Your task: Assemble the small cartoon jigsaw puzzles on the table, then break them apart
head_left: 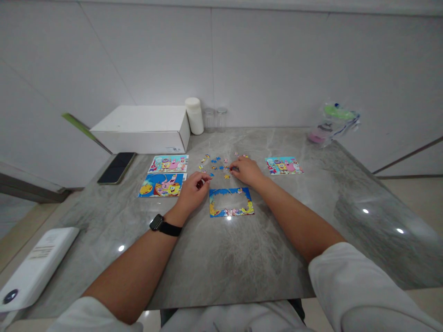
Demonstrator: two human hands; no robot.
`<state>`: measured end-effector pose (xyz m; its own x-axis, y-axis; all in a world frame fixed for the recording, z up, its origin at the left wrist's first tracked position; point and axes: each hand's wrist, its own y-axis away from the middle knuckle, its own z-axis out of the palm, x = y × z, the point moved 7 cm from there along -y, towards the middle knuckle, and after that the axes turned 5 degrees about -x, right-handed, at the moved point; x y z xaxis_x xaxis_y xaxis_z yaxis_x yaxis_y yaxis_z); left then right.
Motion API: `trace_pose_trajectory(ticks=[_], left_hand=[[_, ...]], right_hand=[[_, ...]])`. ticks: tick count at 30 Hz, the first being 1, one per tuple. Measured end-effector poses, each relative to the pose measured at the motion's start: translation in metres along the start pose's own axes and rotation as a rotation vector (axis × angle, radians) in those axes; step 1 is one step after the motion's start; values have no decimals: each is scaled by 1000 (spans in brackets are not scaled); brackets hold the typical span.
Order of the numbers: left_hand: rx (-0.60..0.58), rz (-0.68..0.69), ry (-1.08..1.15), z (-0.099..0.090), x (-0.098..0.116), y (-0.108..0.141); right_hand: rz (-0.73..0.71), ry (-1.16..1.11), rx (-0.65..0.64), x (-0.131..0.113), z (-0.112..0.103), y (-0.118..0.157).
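Note:
A jigsaw frame (pixel 231 213), with its border pieces joined and grey tabletop showing through the middle, lies in front of me. Beyond it, loose puzzle pieces (pixel 227 176) are scattered, among them blue pieces (pixel 216 160). My left hand (pixel 194 190), with a watch on the wrist, rests left of the frame's upper corner. Its fingers are curled together; what they hold, if anything, is hidden. At the right side of the loose pieces, my right hand (pixel 246 170) pinches at a puzzle piece with thumb and forefinger. Its fingertips partly cover that piece.
Cartoon picture cards (pixel 162 185) lie at left, another card (pixel 284 165) at right. A phone (pixel 117 168), white box (pixel 145 131), white bottle (pixel 194 116) and glasses (pixel 221 121) stand behind. A plastic bag (pixel 334 124) sits back right, a white device (pixel 39 267) front left.

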<state>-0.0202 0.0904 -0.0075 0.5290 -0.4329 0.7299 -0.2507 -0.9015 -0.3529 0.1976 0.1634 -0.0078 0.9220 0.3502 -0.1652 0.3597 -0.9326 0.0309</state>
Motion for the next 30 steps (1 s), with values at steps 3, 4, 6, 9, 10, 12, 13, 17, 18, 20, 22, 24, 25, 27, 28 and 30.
trace_pose_trajectory(ticks=[3,4,6,9,10,12,13,17,18,20,22,24,25,27,28,30], left_hand=[[-3,3,8,1,-1,0],[-2,2,8,1,-1,0],[-2,1,8,1,-3,1],[2,-1,10,2,-4,1],[3,-1,11,2,-4,1],[4,2,10,2,-4,0],[3,4,10,2,-3,0],[7,6,18,1,-1,0],[6,5,19,1,-1,0],[4,1,15,2,-1,-1],[-1,-2,10,2,-2,-1],[0,-4,12,3,-3,0],[-1,-3,13,3,-3,0],[0,-2,6,3,-3,0],[2,-3,0,3,-3,0],[3,-2,-8,2,-2,1]], right_hand=[[17,12,-2,4,0,0],[17,15,0,5,0,0],[6,19,9,6,1,-1],[-25,13,25,6,2,-2],[-36,7,25,5,3,-3],[-61,-6,16,5,4,-5],[-70,-13,10,5,4,-6],[-72,-36,2,7,4,-10],[-67,-40,-1,7,5,-11],[-66,-46,-8,8,6,-12],[-78,-48,-11,7,7,-13],[-86,-45,-13,6,8,-14],[-86,-44,-17,7,9,-15],[-80,-45,-24,9,11,-17],[-75,-48,-24,10,11,-18],[-73,-57,-21,11,12,-19]])
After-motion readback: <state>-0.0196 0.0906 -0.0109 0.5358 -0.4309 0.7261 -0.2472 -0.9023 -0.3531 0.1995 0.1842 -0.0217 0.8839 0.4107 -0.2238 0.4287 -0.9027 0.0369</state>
